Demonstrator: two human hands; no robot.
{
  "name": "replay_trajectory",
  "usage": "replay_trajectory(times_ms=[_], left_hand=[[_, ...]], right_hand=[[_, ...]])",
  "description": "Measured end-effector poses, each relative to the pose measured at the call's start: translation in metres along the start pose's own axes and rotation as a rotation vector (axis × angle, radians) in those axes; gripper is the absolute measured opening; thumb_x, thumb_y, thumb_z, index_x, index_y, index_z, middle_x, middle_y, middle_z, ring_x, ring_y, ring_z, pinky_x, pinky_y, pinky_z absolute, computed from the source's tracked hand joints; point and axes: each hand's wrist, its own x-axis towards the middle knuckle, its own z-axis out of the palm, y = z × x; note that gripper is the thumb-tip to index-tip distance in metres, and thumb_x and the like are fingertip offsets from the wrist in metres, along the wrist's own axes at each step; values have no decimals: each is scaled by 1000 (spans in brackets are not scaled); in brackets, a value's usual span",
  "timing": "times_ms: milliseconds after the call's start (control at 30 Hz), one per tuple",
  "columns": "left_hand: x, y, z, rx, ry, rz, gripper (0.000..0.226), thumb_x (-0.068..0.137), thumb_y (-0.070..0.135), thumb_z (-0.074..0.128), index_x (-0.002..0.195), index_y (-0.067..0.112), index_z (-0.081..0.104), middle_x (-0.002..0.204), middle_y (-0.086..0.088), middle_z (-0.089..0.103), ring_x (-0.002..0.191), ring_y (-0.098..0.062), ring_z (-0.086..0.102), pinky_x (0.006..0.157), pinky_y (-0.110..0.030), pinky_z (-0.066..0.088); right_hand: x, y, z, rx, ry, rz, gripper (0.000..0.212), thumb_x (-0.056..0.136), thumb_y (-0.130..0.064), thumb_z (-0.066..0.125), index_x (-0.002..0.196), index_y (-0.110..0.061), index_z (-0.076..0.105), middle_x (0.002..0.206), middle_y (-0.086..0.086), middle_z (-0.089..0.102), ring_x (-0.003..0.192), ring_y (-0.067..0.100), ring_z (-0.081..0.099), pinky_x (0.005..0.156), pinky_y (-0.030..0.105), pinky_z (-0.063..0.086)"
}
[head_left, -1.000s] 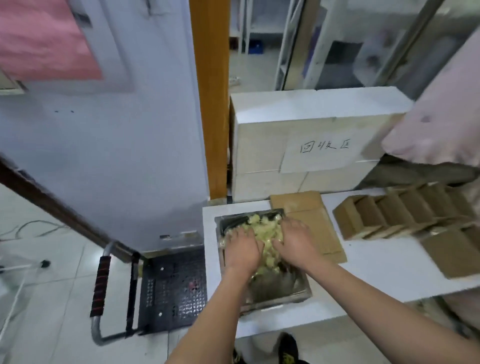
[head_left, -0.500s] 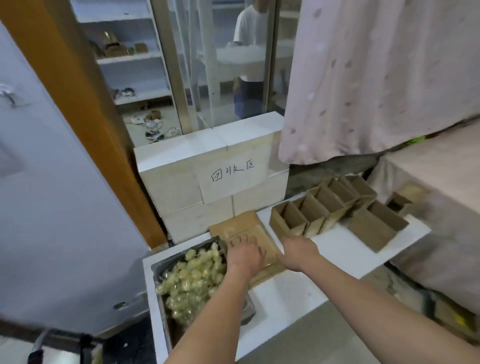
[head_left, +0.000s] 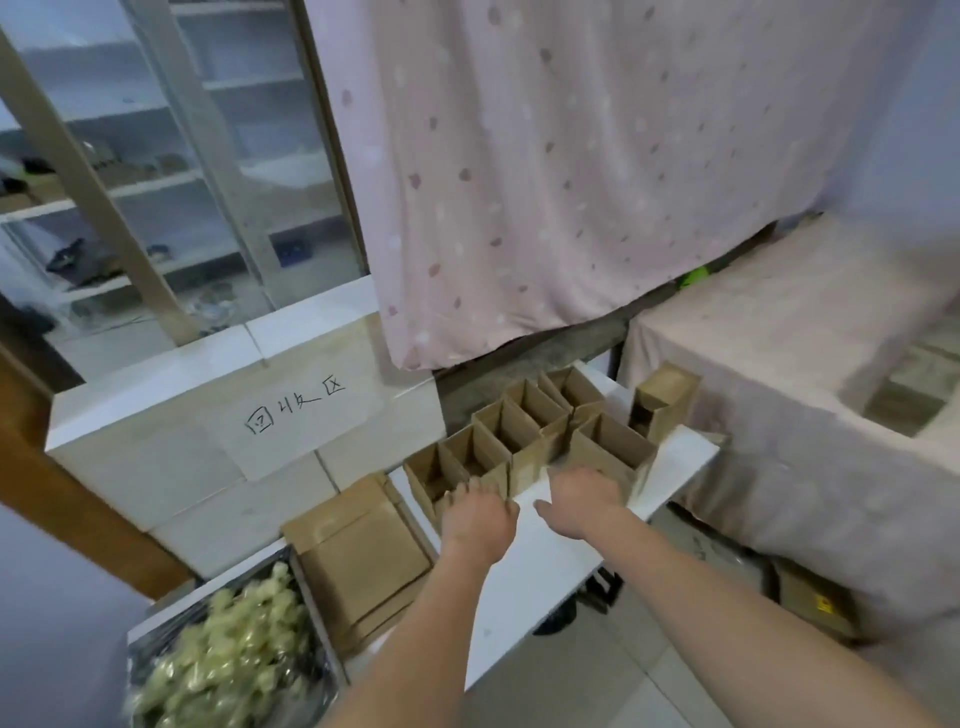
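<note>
both hands are reaching over the white tabletop toward the row of open-topped brown cardboard boxes. the row is lying directly ahead, long axis running near-left to far-right, mouths facing up. the left hand is hovering at the nearest box; the right hand is hovering beside a separate open brown box. fingers are lying loosely spread, gripping nothing; contact is too blurred to tell.

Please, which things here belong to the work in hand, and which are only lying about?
In use: left hand, right hand, open cardboard boxes, tray of pale pieces.
Lying about: pink curtain, handwritten sign, shelves behind glass.
</note>
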Motion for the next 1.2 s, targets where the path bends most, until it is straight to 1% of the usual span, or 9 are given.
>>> replay_trajectory(times_ms=[100, 200, 300, 467, 600, 767, 867, 1033, 1200], left_hand=[[19, 36, -7, 14, 12, 46, 49, 105, 39, 28, 143, 13, 45, 144, -13, 47, 133, -33, 43, 116, -50, 31], [37, 68, -9, 56, 2, 97, 49, 105, 39, 28, 143, 13, 44, 145, -15, 47, 134, -33, 42, 116, -50, 31], [55, 98, -12, 79, -24, 133, 46, 104, 38, 27, 138, 12, 47, 141, -17, 49, 132, -34, 43, 114, -50, 31], [95, 148, -14, 103, -60, 204, 46, 106, 35, 28, 142, 13, 45, 148, -16, 40, 138, -35, 36, 115, -51, 28], [137, 186, -9, 110, -53, 247, 49, 106, 36, 26, 148, 13, 39, 154, -15, 37, 142, -35, 34, 118, -50, 26], [192, 224, 3, 114, -87, 273, 49, 105, 34, 26, 146, 11, 40, 151, -17, 40, 139, -34, 37, 117, -49, 26], [220, 243, 13, 96, -140, 274, 49, 105, 37, 29, 146, 11, 38, 150, -17, 40, 139, -36, 36, 116, -49, 27], [274, 269, 21, 59, -164, 243, 42, 105, 37, 30, 136, 12, 43, 141, -17, 46, 130, -35, 43, 111, -47, 35], [311, 285, 30, 63, -156, 222, 49, 105, 39, 28, 142, 10, 41, 140, -18, 47, 129, -35, 44, 109, -46, 37]], right_hand=[[7, 37, -13, 25, 43, 34, 50, 97, -54, 42, 125, -16, 57, 126, 9, 61, 115, 30, 56, 93, 39, 46], [13, 70, -25, 58, 69, 78, 45, 96, -48, 45, 127, -16, 53, 129, 11, 59, 119, 32, 53, 97, 40, 43], [22, 99, -34, 74, 88, 120, 43, 94, -45, 48, 124, -15, 53, 128, 11, 58, 119, 31, 53, 95, 39, 42], [45, 145, -44, 88, 93, 161, 43, 96, -48, 47, 125, -17, 53, 123, 9, 60, 113, 30, 56, 93, 39, 43], [73, 187, -42, 109, 87, 190, 45, 95, -48, 48, 122, -13, 53, 124, 12, 60, 116, 32, 56, 96, 39, 44], [116, 236, -39, 57, 21, 196, 48, 97, -45, 46, 134, -14, 49, 130, 12, 57, 120, 31, 55, 99, 39, 43], [145, 260, -42, 9, -34, 187, 44, 97, -43, 46, 130, -15, 52, 127, 9, 60, 118, 30, 57, 96, 38, 45], [196, 297, -42, 24, -105, 196, 44, 96, -43, 46, 130, -16, 48, 132, 11, 56, 121, 31, 53, 95, 38, 43], [228, 329, -42, -22, -150, 176, 50, 95, -50, 45, 132, -16, 45, 131, 10, 56, 118, 32, 55, 91, 39, 44]])
